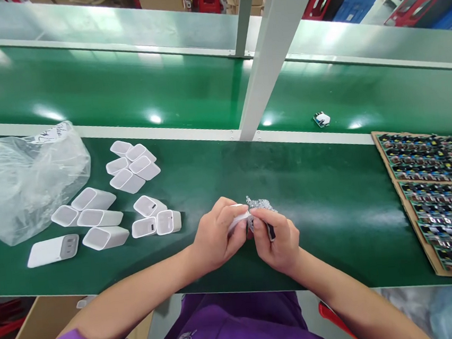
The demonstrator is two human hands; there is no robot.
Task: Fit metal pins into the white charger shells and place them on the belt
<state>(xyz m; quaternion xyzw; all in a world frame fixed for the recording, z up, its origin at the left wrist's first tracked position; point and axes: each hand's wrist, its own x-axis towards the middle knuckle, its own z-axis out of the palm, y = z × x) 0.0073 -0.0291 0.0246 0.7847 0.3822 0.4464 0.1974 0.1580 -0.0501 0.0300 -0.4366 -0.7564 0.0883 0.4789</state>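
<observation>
My left hand [218,234] is closed round a white plastic housing [237,217], mostly covered by the fingers. Close against its open end, my right hand [278,239] is closed in a pinch; what sits between its fingertips is too small to make out. A dark edge shows under the right fingers. Just behind both hands lies a small heap of greyish, clear bits [263,204] on the green bench. Left of the hands stand three white housings [169,223] with slots inside. Further left are more open white housings [100,217] and a closed white charger [52,251] with a grey end.
A clear plastic bag [31,183] lies at the far left. Another group of housings [133,167] sits farther back. At right, a cardboard tray [398,190] holds rows of circuit boards [446,212]. A white post [264,70] rises behind the bench, with a small part [321,120] beyond the rail.
</observation>
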